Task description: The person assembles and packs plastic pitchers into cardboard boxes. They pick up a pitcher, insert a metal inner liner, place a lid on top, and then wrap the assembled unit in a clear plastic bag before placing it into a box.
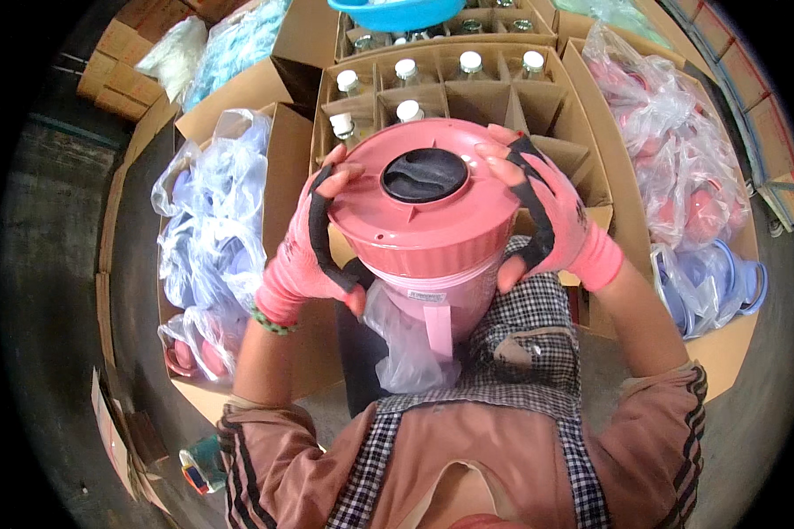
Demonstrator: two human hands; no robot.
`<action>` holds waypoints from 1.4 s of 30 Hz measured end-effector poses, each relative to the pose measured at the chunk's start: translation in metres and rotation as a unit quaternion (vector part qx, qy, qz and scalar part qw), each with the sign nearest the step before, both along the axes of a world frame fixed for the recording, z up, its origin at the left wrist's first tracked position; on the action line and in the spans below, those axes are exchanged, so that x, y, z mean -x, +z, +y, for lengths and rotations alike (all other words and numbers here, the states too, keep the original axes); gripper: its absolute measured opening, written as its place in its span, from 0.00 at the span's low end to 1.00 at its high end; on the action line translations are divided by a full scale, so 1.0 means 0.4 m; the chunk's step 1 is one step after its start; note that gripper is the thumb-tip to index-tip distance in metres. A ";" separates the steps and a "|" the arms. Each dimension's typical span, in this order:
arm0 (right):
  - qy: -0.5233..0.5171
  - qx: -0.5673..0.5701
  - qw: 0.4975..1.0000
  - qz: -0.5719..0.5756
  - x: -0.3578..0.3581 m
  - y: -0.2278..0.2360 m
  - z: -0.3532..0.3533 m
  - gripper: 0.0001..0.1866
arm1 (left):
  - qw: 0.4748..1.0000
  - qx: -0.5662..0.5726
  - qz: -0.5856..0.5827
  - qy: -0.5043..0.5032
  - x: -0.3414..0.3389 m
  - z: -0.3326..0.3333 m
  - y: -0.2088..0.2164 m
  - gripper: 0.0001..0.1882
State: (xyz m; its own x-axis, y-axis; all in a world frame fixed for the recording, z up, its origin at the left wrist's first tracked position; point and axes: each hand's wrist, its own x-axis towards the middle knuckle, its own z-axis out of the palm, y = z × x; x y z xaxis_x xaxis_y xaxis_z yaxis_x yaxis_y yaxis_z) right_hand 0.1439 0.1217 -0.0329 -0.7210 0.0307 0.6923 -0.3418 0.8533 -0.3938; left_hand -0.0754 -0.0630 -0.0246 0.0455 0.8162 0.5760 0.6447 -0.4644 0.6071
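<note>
A large round pink lid [432, 231] with a black cap [425, 175] at its centre sits on a lighter pink jug [457, 295] in front of my lap. My left hand [309, 242], in a pink glove with black trim and bare fingertips, grips the lid's left rim. On the opposite rim my right hand [551, 216], gloved the same way, has its fingers over the top and its thumb low at the side. The jug's pale pink handle [438, 333] points toward me. A clear plastic bag [406, 348] hangs loosely around the jug's lower part.
Ahead stands a divided cardboard box [468, 93] with several white-capped glass bottles; a blue basin [397, 12] lies beyond it. Boxes of bagged lilac jugs [212, 234] and bagged pink jugs [679, 167] flank me. Bagged blue-lilac pieces [710, 286] lie at right.
</note>
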 end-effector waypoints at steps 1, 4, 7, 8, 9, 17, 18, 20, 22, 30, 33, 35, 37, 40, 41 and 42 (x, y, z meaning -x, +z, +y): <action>-0.002 -0.020 1.000 0.005 -0.006 0.005 -0.008 0.40 | 0.999 0.016 0.051 -0.007 0.012 -0.002 0.010 0.45; -0.016 -0.100 0.995 0.019 -0.005 0.004 0.002 0.36 | 0.990 -0.008 0.138 -0.021 0.028 0.005 0.019 0.37; 0.002 -0.097 0.995 -0.019 0.003 0.015 0.001 0.33 | 0.992 -0.041 0.119 -0.008 0.013 0.006 0.016 0.33; -0.007 -0.112 0.994 0.012 0.003 0.021 -0.004 0.33 | 0.991 -0.017 0.136 0.001 0.009 0.005 0.025 0.35; -0.021 -0.117 0.993 -0.003 0.000 0.026 -0.009 0.32 | 0.987 -0.028 0.157 0.021 0.008 0.000 0.028 0.36; -0.025 -0.139 0.989 -0.033 -0.002 0.028 -0.027 0.29 | 0.975 -0.049 0.206 0.059 -0.042 -0.026 0.013 0.34; -0.021 -0.140 0.989 -0.052 -0.002 0.028 -0.029 0.28 | 0.975 -0.053 0.205 0.064 -0.042 -0.028 0.003 0.33; -0.015 -0.147 0.985 -0.090 -0.003 0.038 -0.032 0.28 | 0.972 -0.047 0.211 0.086 -0.052 -0.031 0.001 0.32; -0.032 -0.128 0.986 -0.102 -0.005 0.028 -0.041 0.28 | 0.976 -0.060 0.189 0.087 -0.055 -0.030 -0.013 0.30; 0.241 0.663 0.707 -0.054 0.113 -0.125 0.065 0.33 | 0.971 -0.051 -0.091 0.213 -0.179 -0.010 -0.021 0.28; 0.032 0.669 0.743 -0.006 0.113 -0.129 -0.049 0.30 | 0.893 -0.001 -0.409 0.186 -0.075 0.037 -0.075 0.17; -0.045 0.407 0.912 -0.023 0.047 -0.087 -0.142 0.29 | 0.780 0.060 -0.614 0.106 0.038 0.046 -0.158 0.17; 0.031 0.603 0.797 -0.008 0.054 -0.067 -0.078 0.27 | 0.888 -0.016 -0.362 0.284 0.011 0.040 -0.111 0.17; -0.094 0.687 0.720 0.023 0.123 -0.118 0.109 0.23 | 0.933 -0.105 -0.142 0.313 -0.138 0.037 -0.041 0.18; -0.080 0.667 0.741 0.018 0.145 -0.099 0.062 0.23 | 0.934 -0.134 -0.028 0.329 -0.154 0.039 -0.051 0.19; -0.066 0.646 0.760 0.013 0.158 -0.092 -0.012 0.22 | 0.915 -0.089 -0.051 0.391 -0.138 0.040 -0.045 0.21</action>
